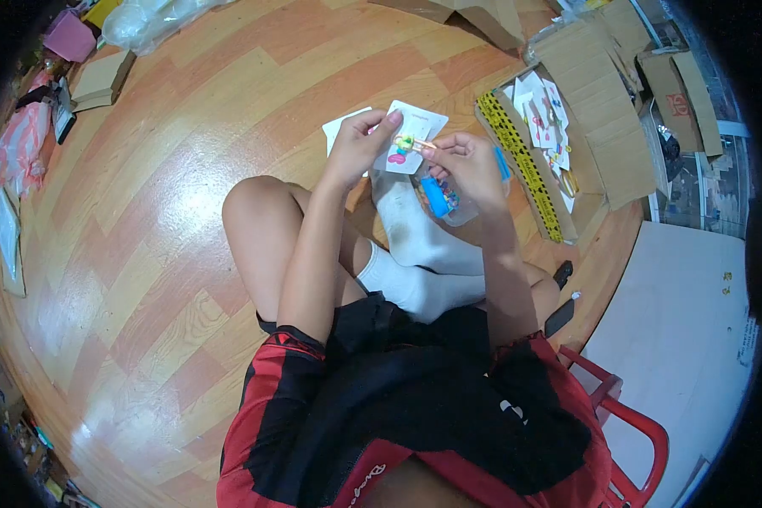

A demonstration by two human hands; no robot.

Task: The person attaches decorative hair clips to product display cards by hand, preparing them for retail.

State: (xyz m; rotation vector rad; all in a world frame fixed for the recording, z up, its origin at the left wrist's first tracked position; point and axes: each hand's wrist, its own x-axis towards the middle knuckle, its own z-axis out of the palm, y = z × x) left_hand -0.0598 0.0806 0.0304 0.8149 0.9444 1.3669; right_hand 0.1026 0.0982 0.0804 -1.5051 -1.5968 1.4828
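Observation:
My left hand is closed on the edge of a white card, held up in front of my shins. In the fingertips of my right hand is a small hair clip with a yellow and green decoration, right at the card's face. A pink and blue piece shows on the card just below the clip. Behind my left hand, another white card lies on the floor. Under my right hand stands a clear plastic box with blue latches and small colourful pieces inside, partly hidden by the hand.
To the right, an open cardboard box with yellow-black tape holds several decorated cards. A red stool and a white board are beside me. Plastic bags and a striped pink bag lie at the left.

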